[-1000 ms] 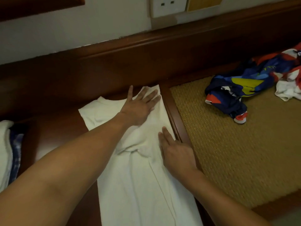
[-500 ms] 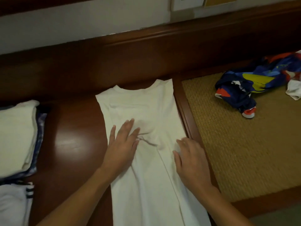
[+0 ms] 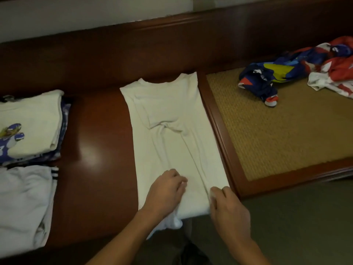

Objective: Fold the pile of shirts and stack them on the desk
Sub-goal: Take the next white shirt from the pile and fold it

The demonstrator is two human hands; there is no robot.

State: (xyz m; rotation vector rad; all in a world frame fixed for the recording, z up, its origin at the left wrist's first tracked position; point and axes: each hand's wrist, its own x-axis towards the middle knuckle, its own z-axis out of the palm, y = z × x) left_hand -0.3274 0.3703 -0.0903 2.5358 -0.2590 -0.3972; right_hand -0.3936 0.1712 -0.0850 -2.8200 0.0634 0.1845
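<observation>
A white shirt [image 3: 168,121], sides folded in, lies lengthwise on the dark wooden surface [image 3: 99,150], its collar far from both grips. The left grip [image 3: 166,190] curls into the near hem. The right grip [image 3: 227,209] pinches the hem just beside it. Folded shirts [image 3: 30,119] sit well left of the left grip, and crumpled colourful shirts [image 3: 286,73] lie beyond the right.

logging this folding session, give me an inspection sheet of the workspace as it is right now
surface: glossy wooden desk, woven mat panel inset on its right
job's things: white shirt flat on the desk, sides folded in, hem over the near edge; folded stack at left; white striped-trim garment nearer; unfolded colourful shirts on the mat
clutter: nothing seen
hands: left hand and right hand grip the hem, fingers curled
cables: nothing seen
surroundings: wooden backboard, pale wall, floor
</observation>
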